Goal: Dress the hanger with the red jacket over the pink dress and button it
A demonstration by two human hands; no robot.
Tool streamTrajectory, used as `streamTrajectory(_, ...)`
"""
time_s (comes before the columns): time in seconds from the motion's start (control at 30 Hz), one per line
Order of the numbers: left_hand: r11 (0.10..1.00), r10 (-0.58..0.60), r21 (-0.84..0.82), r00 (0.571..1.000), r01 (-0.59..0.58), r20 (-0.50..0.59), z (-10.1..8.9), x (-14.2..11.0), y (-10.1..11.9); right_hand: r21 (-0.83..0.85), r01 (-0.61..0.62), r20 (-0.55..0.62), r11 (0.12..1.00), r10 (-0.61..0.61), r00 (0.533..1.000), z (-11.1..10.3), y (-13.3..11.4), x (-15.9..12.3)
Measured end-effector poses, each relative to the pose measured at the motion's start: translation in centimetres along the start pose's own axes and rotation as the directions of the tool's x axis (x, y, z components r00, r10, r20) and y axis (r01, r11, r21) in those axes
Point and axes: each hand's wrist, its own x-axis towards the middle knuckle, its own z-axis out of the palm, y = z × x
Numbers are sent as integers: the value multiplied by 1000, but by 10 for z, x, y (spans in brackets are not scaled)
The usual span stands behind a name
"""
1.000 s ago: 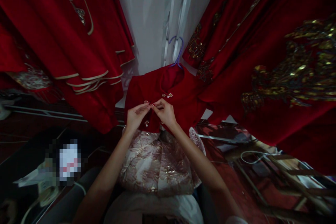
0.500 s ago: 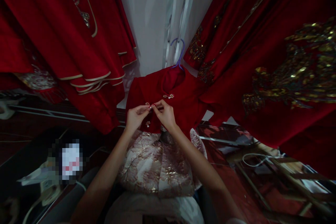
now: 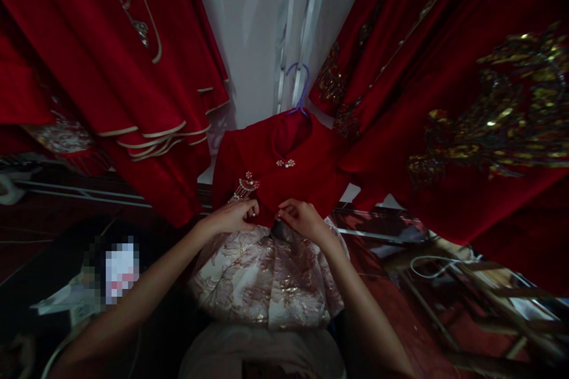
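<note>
A short red top (image 3: 317, 174) hangs on a purple hanger (image 3: 306, 86) in front of me. Two flower-shaped jewelled ornaments (image 3: 285, 163) sit below its collar. At its left front is a jewelled brooch with tassels (image 3: 247, 185). My left hand (image 3: 237, 215) is closed on the top's lower front, its fingers curled beside a small shiny button (image 3: 253, 211). Across a small gap, my right hand (image 3: 303, 217) pinches the lower front cloth, fingertips at a tiny shiny piece. Pale brocade cloth with gold pattern (image 3: 267, 278) spreads just below both hands.
Red garments with cream edging (image 3: 151, 89) hang at the left. On the right hangs a red garment with gold sequins (image 3: 498, 124). A dark surface at lower left bears a blurred-out white item (image 3: 121, 266). A wooden frame (image 3: 444, 308) stands low right.
My hands were together at the top's left front. They have parted and moved lower, the right one also rightward. The tasselled brooch now shows more fully.
</note>
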Motion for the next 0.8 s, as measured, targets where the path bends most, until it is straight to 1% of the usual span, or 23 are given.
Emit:
streamTrajectory(0.07, 994, 18, 108, 999, -14, -44, 3, -5, 6, -119, -55, 29, 991, 59, 998, 1, 8, -2)
streamTrajectory(0.13, 987, 28, 160, 997, -15, -78, 6, -9, 8, -210, -97, -20, 973, 95, 995, 5, 10, -2)
streamTrajectory(0.2, 986, 39, 165, 994, -22, -102, 9, -11, 8, -246, -104, -86, 964, 85, 993, 9, 9, 0)
streamTrajectory(0.27, 989, 46, 146, 990, -26, -131, 11, -14, 5, -234, -74, -106, 969, 50, 993, 13, 8, 1)
streamTrajectory(0.37, 996, 32, 93, 983, -15, -183, 12, -18, 0, -164, -22, -93, 986, 7, 996, 16, 9, 4)
streamTrajectory(0.47, 1000, 7, 17, 971, -3, -239, 12, -20, -4, -72, 1, -96, 997, -8, 995, 14, 10, 6)
streamTrajectory(0.57, 999, 15, -37, 967, -25, -255, 12, -19, -5, 26, 18, -95, 1000, -16, 995, 11, 8, 7)
streamTrajectory(0.63, 999, 27, -11, 971, -31, -238, 13, -18, -4, 77, 24, -95, 997, -17, 995, 12, 5, 8)
streamTrajectory(0.8, 987, 64, 160, 970, -26, -233, 24, -14, -10, 266, 44, -54, 963, -31, 998, 24, -1, 8)
